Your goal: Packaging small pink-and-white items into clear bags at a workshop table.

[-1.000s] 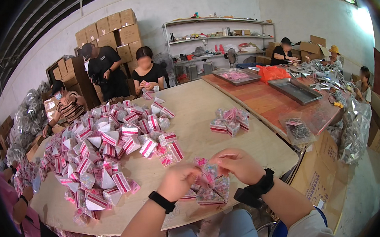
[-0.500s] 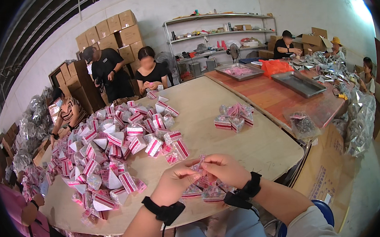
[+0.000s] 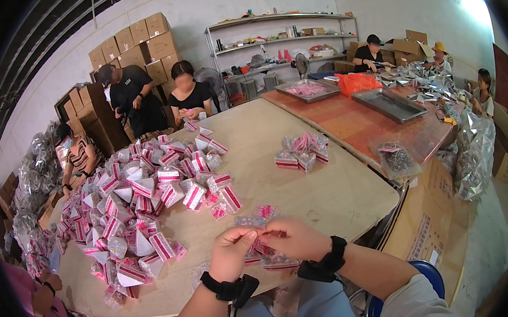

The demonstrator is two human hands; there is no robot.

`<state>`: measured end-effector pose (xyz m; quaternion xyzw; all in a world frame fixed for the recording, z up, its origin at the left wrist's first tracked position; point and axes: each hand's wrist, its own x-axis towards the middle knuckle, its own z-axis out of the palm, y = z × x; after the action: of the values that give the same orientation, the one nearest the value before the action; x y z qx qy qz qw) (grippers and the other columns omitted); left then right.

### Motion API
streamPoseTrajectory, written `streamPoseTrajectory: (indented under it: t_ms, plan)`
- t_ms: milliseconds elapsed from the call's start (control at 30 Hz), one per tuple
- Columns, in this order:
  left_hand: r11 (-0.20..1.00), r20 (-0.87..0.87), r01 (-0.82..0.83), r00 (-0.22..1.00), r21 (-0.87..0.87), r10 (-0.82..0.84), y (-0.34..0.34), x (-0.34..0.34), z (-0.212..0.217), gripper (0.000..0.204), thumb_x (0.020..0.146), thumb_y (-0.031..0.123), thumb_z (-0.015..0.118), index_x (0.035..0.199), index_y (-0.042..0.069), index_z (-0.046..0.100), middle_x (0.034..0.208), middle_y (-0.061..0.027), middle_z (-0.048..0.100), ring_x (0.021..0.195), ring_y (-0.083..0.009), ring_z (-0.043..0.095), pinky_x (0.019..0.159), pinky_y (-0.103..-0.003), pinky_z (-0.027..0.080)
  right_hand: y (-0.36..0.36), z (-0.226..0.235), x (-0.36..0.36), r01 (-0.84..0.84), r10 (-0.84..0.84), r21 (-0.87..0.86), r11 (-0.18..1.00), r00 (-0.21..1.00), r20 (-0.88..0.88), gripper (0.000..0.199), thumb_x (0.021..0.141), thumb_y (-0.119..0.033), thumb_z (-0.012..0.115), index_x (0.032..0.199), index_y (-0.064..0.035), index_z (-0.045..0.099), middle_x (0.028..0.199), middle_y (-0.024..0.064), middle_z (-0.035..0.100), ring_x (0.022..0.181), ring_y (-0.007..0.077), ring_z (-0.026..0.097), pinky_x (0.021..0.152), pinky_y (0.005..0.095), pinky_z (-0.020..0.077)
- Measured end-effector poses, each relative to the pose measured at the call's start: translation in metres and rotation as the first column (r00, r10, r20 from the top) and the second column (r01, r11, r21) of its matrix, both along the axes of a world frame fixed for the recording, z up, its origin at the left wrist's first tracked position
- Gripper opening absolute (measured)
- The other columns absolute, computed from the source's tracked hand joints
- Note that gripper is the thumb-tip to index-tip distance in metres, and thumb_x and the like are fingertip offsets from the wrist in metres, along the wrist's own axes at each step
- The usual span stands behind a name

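My left hand (image 3: 231, 255) and my right hand (image 3: 299, 238) meet over the near edge of the table, thumbs and fingers pinched together. Between them is a clear plastic bag with pink print (image 3: 262, 212), whose upper part shows just past my fingers. My fingers hide the exact place where each hand grips it. Under my hands lie several bagged wedge-shaped packs (image 3: 280, 261), striped pink and white like cake slices. Left of my left hand spreads a big heap of the same bagged wedges (image 3: 144, 187).
A small cluster of bagged wedges (image 3: 303, 152) sits farther out on the pale table (image 3: 240, 130). On the adjoining reddish table are metal trays (image 3: 389, 109) and an orange plastic bag (image 3: 358, 83). Co-workers sit and stand around both tables. Stacked cartons (image 3: 134, 46) and a shelf rack (image 3: 281, 39) stand behind.
My pinched fingers have come down and slightly left, and the bag's printed end now lies beyond them rather than bunched upward between them. The whole view has shifted a little.
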<state>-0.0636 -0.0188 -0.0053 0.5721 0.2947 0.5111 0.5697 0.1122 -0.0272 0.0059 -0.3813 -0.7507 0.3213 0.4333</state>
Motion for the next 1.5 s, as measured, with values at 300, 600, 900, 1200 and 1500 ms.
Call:
streamPoseTrajectory:
  t_ms: [300,600,900,1200,1500]
  plan:
    - [0.988,-0.133,0.148,0.981,0.047,-0.141,-0.003,-0.011,0.0,0.01,0.086,0.005,0.056,0.088,-0.003,0.062,0.091,-0.0116,0.065,0.088,-0.0184,0.06,0.084,-0.031,0.046,0.008,0.008,0.001,-0.313,0.116,-0.355,0.881,0.871,-0.478,0.024,0.088,-0.009,0.054,0.109,0.0022,0.054,0.089,0.0037,0.06,0.078,0.0086,0.055,0.068,0.022,0.0451]
    - [0.974,-0.235,0.228,0.947,0.008,-0.22,-0.009,-0.01,0.004,0.011,0.087,0.001,0.054,0.093,-0.002,0.063,0.093,-0.0069,0.065,0.087,-0.0124,0.059,0.077,-0.025,0.047,0.011,-0.001,0.001,-0.363,0.165,-0.443,0.819,0.89,-0.425,0.019,0.089,-0.011,0.053,0.101,0.0028,0.059,0.088,0.0041,0.061,0.078,0.0079,0.055,0.068,0.0214,0.0446]
    - [0.971,-0.257,0.24,0.937,-0.024,-0.238,-0.008,-0.009,0.002,0.01,0.086,0.005,0.056,0.088,-0.004,0.062,0.094,-0.0118,0.064,0.09,-0.0178,0.061,0.083,-0.03,0.049,0.013,-0.004,0.003,-0.43,0.159,-0.471,0.77,0.845,-0.511,0.017,0.089,-0.012,0.052,0.096,-0.0002,0.062,0.082,0.0003,0.059,0.072,0.0063,0.051,0.064,0.0211,0.0409]
    - [0.96,-0.216,0.275,0.936,-0.052,-0.279,-0.005,-0.012,-0.002,0.011,0.086,0.003,0.056,0.093,-0.002,0.063,0.091,-0.0062,0.065,0.086,-0.0122,0.058,0.077,-0.025,0.046,0.011,-0.006,0.004,-0.403,0.169,-0.457,0.793,0.867,-0.47,0.013,0.088,-0.01,0.055,0.094,0.0001,0.061,0.084,0.0011,0.06,0.075,0.0067,0.053,0.068,0.0217,0.0426]
    - [0.996,0.076,0.025,0.997,0.091,-0.032,0.01,-0.009,-0.012,0.011,0.085,0.006,0.059,0.093,-0.001,0.063,0.092,-0.0072,0.063,0.085,-0.0143,0.058,0.078,-0.027,0.046,0.006,0.0,0.01,-0.089,-0.009,-0.263,0.961,0.937,-0.349,0.009,0.086,-0.008,0.057,0.092,-0.0015,0.061,0.088,0.0009,0.059,0.079,0.0065,0.053,0.071,0.0217,0.0429]
